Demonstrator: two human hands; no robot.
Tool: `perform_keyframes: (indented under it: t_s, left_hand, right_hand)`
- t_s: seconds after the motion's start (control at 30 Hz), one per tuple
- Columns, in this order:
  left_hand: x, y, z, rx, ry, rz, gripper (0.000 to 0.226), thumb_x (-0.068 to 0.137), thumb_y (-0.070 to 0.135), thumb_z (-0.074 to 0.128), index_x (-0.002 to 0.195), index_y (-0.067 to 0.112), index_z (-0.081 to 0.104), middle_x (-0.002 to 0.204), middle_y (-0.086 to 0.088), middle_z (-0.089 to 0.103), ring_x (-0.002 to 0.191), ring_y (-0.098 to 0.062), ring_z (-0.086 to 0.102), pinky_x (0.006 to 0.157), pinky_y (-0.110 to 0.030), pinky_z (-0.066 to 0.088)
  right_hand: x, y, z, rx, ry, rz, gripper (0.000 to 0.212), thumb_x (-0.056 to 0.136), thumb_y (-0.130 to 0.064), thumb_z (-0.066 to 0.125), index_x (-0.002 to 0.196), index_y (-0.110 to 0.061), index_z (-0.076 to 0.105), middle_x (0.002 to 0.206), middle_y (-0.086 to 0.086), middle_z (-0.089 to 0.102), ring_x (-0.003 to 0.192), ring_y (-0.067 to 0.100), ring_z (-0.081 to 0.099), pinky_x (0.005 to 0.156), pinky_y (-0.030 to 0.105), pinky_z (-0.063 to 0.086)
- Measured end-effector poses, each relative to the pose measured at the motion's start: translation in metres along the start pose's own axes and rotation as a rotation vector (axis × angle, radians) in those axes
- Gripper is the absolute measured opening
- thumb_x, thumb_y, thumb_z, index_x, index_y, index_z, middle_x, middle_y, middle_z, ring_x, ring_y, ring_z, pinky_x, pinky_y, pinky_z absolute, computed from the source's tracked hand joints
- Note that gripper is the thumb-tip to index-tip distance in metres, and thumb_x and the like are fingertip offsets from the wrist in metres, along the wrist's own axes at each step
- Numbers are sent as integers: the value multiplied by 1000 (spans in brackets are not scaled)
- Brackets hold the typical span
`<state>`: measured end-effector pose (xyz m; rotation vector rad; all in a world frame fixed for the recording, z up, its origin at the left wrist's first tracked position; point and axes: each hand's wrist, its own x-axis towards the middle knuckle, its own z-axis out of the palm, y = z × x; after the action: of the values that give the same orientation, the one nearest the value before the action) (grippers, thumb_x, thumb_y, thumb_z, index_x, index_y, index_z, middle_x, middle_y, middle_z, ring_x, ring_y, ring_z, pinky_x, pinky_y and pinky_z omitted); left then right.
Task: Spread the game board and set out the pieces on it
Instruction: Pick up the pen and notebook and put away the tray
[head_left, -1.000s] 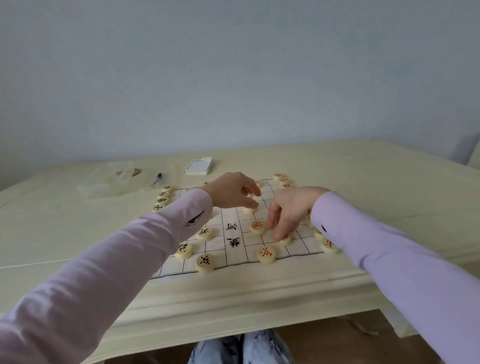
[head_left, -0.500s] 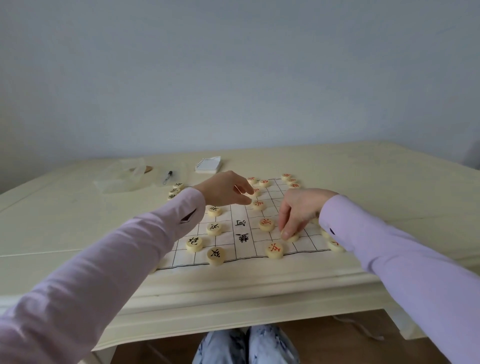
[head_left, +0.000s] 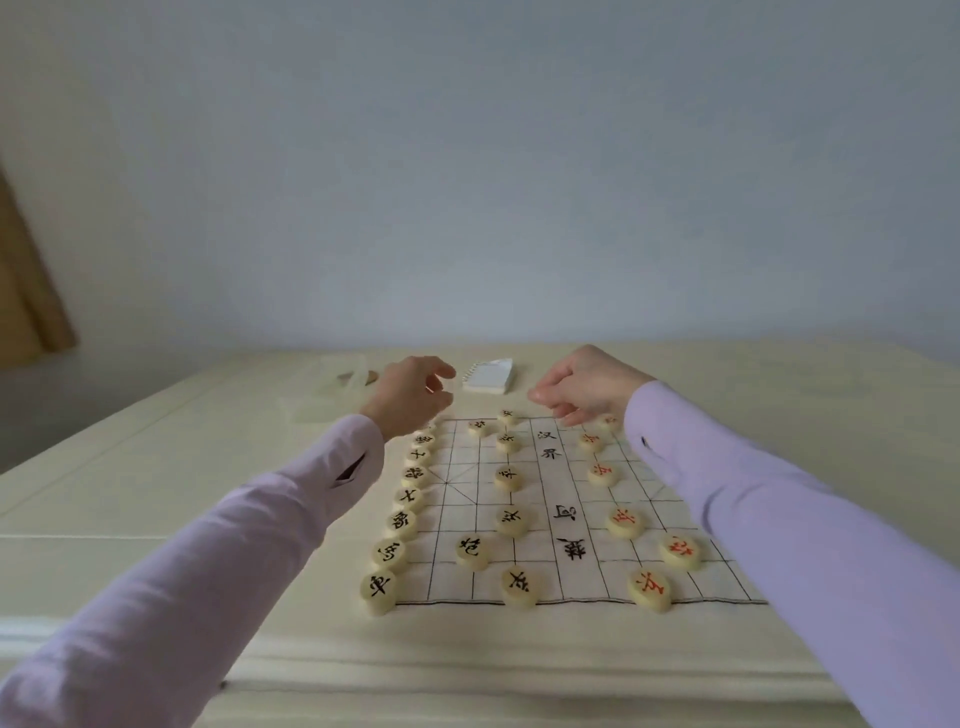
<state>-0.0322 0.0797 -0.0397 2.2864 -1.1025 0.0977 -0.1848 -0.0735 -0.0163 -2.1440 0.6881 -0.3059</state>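
Both hands hover with curled fingers over the far end of the game board (head_left: 582, 587), the left hand (head_left: 413, 397) and the right hand (head_left: 584, 387) level with each other; whether either grips a piece I cannot tell. The board lies flat on the table (head_left: 156, 493), nearer than the hands and between the two sleeves. Black-marked pieces (head_left: 402, 521) line up below the left wrist, and red-marked pieces (head_left: 626, 521) sit beside the right forearm.

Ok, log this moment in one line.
xiangqi board spread on table; black pieces left half; red pieces right half; left hand curled over far-left corner; right hand curled over far edge; holding anything: unclear
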Motion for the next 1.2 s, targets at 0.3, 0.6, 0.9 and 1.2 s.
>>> perform_keyframes:
  t_s: [0.3, 0.6, 0.9, 1.2]
  left_hand:
    - [44, -73, -14, 164, -103, -125, 31, 86, 6, 55, 113, 18, 66, 96, 1, 65, 105, -22, 60, 94, -31, 47]
    - [75, -109, -2, 280, -106, -114, 40, 88, 0, 50, 121, 18, 63, 116, -2, 63, 113, -21, 53, 97, -26, 42]
    - [80, -121, 8, 243, -159, -75, 40, 90, 0, 47, 124, 16, 61, 121, -1, 63, 114, -18, 56, 94, -21, 41]
    - [97, -120, 24, 225, -290, 54, 35, 85, 29, 67, 120, 27, 64, 114, -1, 65, 104, -18, 60, 90, -25, 45]
  right_hand:
    - [91, -43, 67, -34, -122, 29, 33, 90, 0, 53, 121, 9, 57, 89, 12, 56, 80, 19, 58, 82, 32, 55]
    - [145, -56, 110, -78, -243, 56, 37, 91, 5, 49, 127, 3, 54, 128, 18, 58, 115, 32, 60, 95, 37, 51]
    - [161, -63, 114, -11, -254, 160, 45, 96, 7, 26, 141, 11, 30, 147, 26, 28, 138, 32, 28, 113, 37, 27]
    - [188, -66, 130, 203, -127, 156, 32, 92, 9, 44, 122, 9, 55, 125, 22, 56, 106, 34, 63, 93, 34, 52]
